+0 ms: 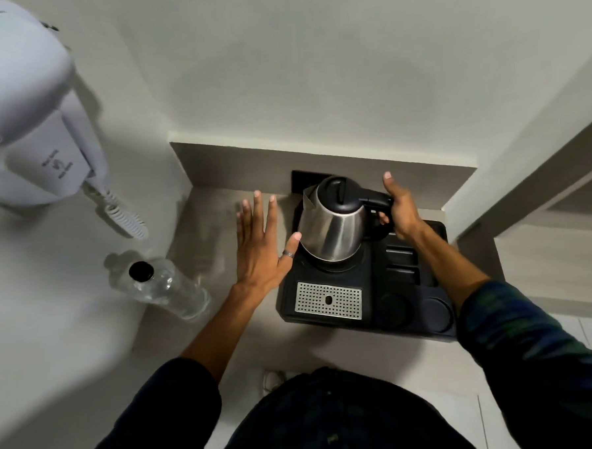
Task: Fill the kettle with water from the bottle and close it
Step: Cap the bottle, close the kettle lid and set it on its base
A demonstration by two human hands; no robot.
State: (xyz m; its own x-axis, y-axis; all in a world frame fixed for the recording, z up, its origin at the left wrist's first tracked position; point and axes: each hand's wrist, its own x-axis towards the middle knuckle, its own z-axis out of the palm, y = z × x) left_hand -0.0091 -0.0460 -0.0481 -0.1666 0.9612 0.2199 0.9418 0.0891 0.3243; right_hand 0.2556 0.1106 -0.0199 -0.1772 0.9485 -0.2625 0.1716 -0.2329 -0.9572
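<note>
A steel kettle [332,231] with a black lid, which is down, stands on the round base of a black tray [328,284]. My right hand [398,207] is wrapped around its black handle on the right side. My left hand [259,246] hovers flat with fingers spread just left of the kettle, thumb close to its steel wall. A clear plastic water bottle [164,286] with a black cap on stands upright on the counter at the left, apart from both hands.
The tray has a perforated metal drip plate [327,300], slots and two round cup recesses [436,314]. A white wall-mounted hair dryer [24,111] with a coiled cord hangs at the upper left. Walls enclose the small counter [215,208] at the back and left.
</note>
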